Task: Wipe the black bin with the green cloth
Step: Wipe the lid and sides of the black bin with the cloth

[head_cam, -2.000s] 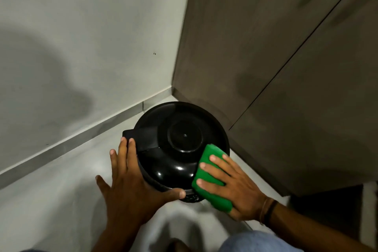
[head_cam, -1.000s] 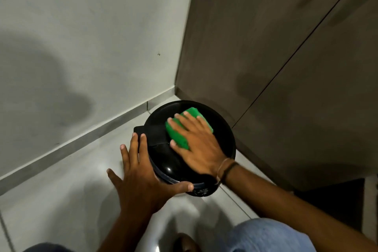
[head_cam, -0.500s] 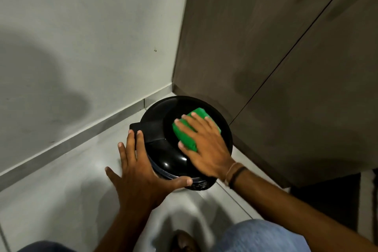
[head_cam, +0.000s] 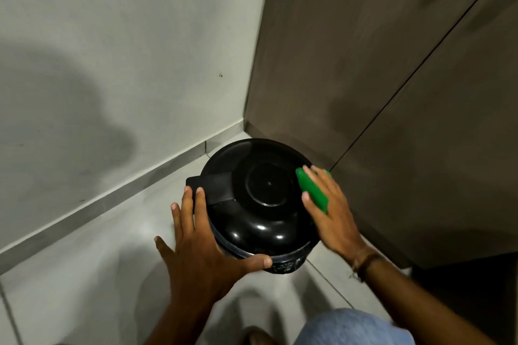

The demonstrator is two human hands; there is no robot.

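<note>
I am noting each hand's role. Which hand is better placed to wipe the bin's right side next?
The right hand, probably. It presses the green cloth against the right edge of the black bin lid. The left hand carries no cloth; it lies open against the bin's left side, steadying it.

You are finding no legible text, label, brand, number or sign anywhere in view. Pale markings are showing on the black bin [head_cam: 283, 267] at its 6 o'clock edge, too blurred for you to be reading them.
</note>
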